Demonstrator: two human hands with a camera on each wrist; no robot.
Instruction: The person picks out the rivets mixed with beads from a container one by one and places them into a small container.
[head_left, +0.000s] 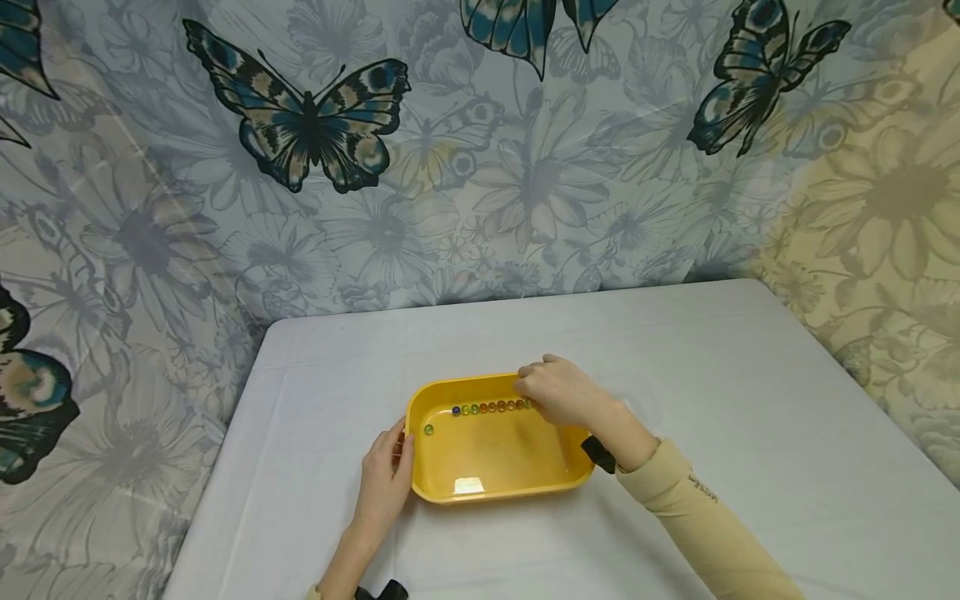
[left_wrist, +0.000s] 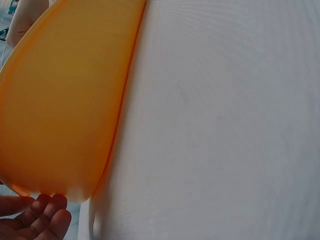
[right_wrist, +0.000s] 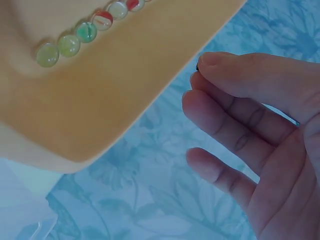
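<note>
A yellow tray [head_left: 502, 462] stands on the white table, and a row of glass marbles [head_left: 492, 407] lies along its far side. One more greenish marble [head_left: 429, 430] sits apart, near the tray's left end. My left hand [head_left: 385, 483] holds the tray at its left end; in the left wrist view its fingertips [left_wrist: 59, 201] touch the outer wall. At the far right rim is my right hand [head_left: 566, 392], close to the end of the row. Its thumb [right_wrist: 220, 62] and forefinger meet, with a small dark thing [right_wrist: 198, 66] barely showing between them, mostly hidden.
The white tabletop [head_left: 750, 400] spreads around the tray. Behind it hangs a cloth [head_left: 525, 208] printed with flowers and butterflies. A black strap piece [head_left: 597, 454] sits at the right wrist, beside the tray's right end.
</note>
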